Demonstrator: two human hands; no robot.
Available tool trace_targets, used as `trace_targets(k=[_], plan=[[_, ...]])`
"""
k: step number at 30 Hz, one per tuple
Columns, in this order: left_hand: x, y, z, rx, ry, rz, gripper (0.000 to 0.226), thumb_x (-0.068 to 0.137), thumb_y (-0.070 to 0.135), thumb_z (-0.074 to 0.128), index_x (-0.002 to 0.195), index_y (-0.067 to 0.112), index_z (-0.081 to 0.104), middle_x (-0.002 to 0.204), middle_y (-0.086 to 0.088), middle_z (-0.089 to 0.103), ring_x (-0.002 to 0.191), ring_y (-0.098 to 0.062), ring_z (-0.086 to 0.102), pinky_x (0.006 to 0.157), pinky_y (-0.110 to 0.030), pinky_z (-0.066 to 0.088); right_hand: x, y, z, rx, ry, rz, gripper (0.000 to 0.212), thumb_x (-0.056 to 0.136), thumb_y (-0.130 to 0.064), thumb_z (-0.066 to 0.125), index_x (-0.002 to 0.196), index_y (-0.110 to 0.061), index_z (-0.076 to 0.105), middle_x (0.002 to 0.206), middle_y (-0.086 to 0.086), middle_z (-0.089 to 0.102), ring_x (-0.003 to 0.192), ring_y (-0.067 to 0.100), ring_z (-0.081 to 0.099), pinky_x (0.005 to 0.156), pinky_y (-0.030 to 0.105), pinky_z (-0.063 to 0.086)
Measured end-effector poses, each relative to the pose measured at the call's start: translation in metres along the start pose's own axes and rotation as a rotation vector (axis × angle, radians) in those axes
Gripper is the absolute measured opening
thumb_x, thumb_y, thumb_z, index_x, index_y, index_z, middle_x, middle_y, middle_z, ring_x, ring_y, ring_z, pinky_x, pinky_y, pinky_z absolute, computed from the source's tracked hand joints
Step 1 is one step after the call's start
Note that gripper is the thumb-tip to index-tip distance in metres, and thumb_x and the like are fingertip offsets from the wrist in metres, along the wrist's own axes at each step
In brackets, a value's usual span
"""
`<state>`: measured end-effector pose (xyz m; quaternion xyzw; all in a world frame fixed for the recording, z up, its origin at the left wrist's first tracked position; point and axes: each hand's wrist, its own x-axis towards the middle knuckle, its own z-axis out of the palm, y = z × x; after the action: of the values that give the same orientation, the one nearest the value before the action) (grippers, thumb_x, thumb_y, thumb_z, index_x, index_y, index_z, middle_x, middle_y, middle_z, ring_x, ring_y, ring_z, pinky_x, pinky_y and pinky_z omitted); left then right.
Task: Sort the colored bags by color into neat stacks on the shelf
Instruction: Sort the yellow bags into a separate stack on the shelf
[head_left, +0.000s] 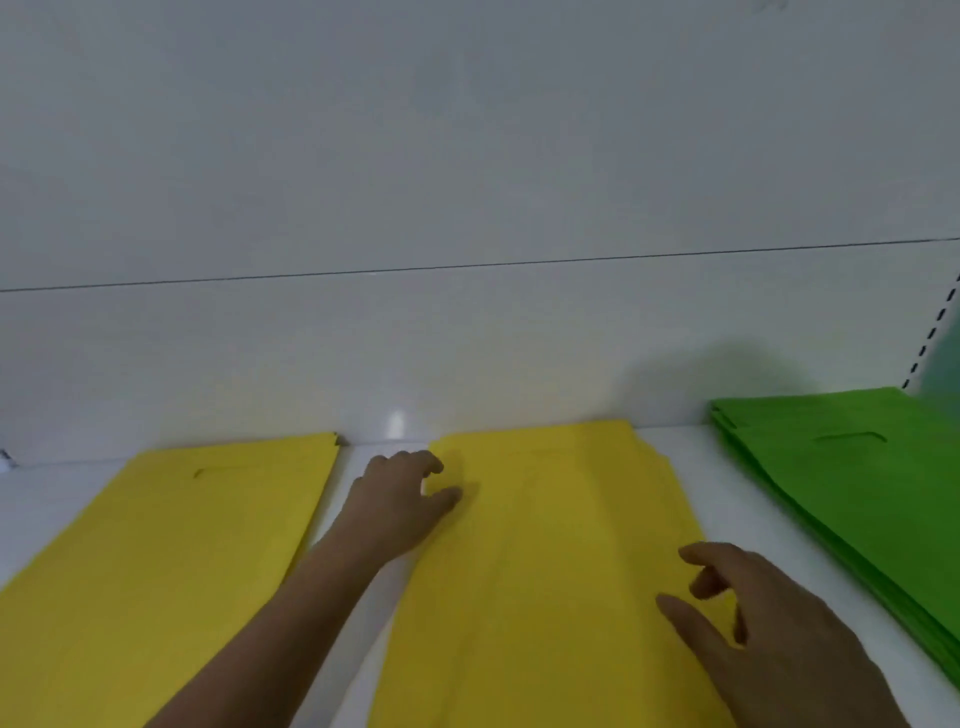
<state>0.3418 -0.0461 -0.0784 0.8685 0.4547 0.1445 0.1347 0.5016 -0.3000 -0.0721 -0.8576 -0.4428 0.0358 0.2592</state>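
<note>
Two stacks of yellow bags lie flat on the white shelf (696, 467): one at the left (156, 561) and one in the middle (545, 545). A stack of green bags (852, 488) lies at the right. My left hand (400, 504) sits at the far left edge of the middle yellow stack, fingers loosely curled, thumb touching the bag's edge. My right hand (769, 623) hovers over the right edge of that same stack with relaxed, slightly bent fingers and holds nothing.
A white back panel (467, 338) rises behind the shelf. A slotted upright (930, 343) runs at the far right. Narrow strips of bare shelf separate the three stacks.
</note>
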Motion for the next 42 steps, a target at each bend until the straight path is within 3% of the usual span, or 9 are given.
trace_targets(k=[3,8,12,16,22,29,34,38,42], plan=[[-0.024,-0.027,-0.023,-0.151,0.018,0.024,0.028,0.091,0.04,0.059,0.115,0.026,0.064,0.115,0.012,0.062,0.1,-0.009,0.055,0.083,-0.023,0.042,-0.006,-0.038,0.012,0.096,-0.026,-0.036,0.019,0.085,-0.056,0.052,0.102,-0.052,0.046,0.091,-0.026,0.058,0.067,0.0,0.053,0.067,0.019,0.043],[-0.052,-0.109,-0.074,-0.201,0.072,-0.024,0.013,0.09,0.038,0.06,0.098,0.029,0.067,0.098,0.016,0.066,0.088,-0.003,0.06,0.073,-0.023,0.042,-0.021,-0.116,0.057,0.129,-0.142,-0.169,0.017,0.084,-0.06,0.051,0.099,-0.051,0.048,0.116,-0.043,0.037,0.076,0.002,0.055,0.078,0.021,0.047],[-0.067,-0.188,-0.108,-0.171,0.116,-0.101,0.017,0.092,0.036,0.059,0.103,0.026,0.066,0.101,0.013,0.065,0.096,-0.012,0.06,0.078,-0.028,0.041,-0.028,-0.186,0.1,0.202,-0.242,-0.168,0.022,0.088,-0.058,0.05,0.106,-0.046,0.054,0.103,-0.031,0.055,0.077,0.001,0.055,0.081,0.018,0.046],[-0.069,-0.264,-0.125,-0.087,0.107,-0.167,0.038,0.092,0.04,0.056,0.124,0.02,0.06,0.127,0.002,0.06,0.118,-0.018,0.052,0.093,-0.031,0.04,-0.029,-0.246,0.142,0.161,-0.22,-0.073,0.035,0.089,-0.064,0.042,0.107,-0.039,0.058,0.092,-0.017,0.063,0.09,0.001,0.058,0.086,0.025,0.047],[-0.051,-0.317,-0.118,0.032,-0.114,-0.19,0.058,0.095,0.05,0.044,0.137,0.009,0.043,0.144,-0.006,0.043,0.131,-0.022,0.041,0.105,-0.031,0.034,-0.025,-0.279,0.161,-0.089,-0.112,0.071,0.038,0.087,-0.068,0.04,0.095,-0.035,0.058,0.091,-0.013,0.057,0.089,0.005,0.054,0.076,0.027,0.046],[-0.051,-0.32,-0.094,0.203,-0.15,-0.009,0.061,0.094,0.058,0.035,0.137,0.015,0.037,0.154,-0.013,0.025,0.143,-0.029,0.021,0.115,-0.04,0.024,-0.042,-0.298,0.162,-0.172,-0.093,0.086,0.051,0.091,-0.063,0.039,0.137,-0.041,0.037,0.133,-0.022,0.039,0.123,0.004,0.037,0.093,0.028,0.042],[-0.055,-0.316,-0.093,0.204,-0.15,0.01,0.059,0.094,0.058,0.037,0.134,0.016,0.04,0.149,-0.011,0.034,0.14,-0.026,0.027,0.113,-0.04,0.027,-0.048,-0.302,0.161,-0.069,-0.083,0.096,0.039,0.087,-0.059,0.052,0.124,-0.048,0.047,0.115,-0.027,0.05,0.102,-0.003,0.05,0.088,0.025,0.046],[-0.061,-0.31,-0.094,0.159,-0.152,-0.002,0.063,0.095,0.056,0.039,0.141,0.013,0.035,0.157,-0.014,0.02,0.146,-0.027,0.016,0.117,-0.035,0.021,-0.048,-0.304,0.162,0.268,-0.084,0.168,0.028,0.081,-0.052,0.065,0.107,-0.042,0.059,0.092,-0.016,0.068,0.076,0.003,0.064,0.078,0.027,0.052],[-0.063,-0.309,-0.096,0.126,-0.143,-0.017,0.07,0.094,0.058,0.04,0.145,0.012,0.031,0.158,-0.013,0.019,0.146,-0.026,0.016,0.116,-0.034,0.021,-0.051,-0.298,0.157,0.324,-0.178,0.182,0.066,0.063,-0.072,0.056,0.077,-0.008,0.064,0.073,0.008,0.068,0.063,0.013,0.063,0.065,0.033,0.051]])
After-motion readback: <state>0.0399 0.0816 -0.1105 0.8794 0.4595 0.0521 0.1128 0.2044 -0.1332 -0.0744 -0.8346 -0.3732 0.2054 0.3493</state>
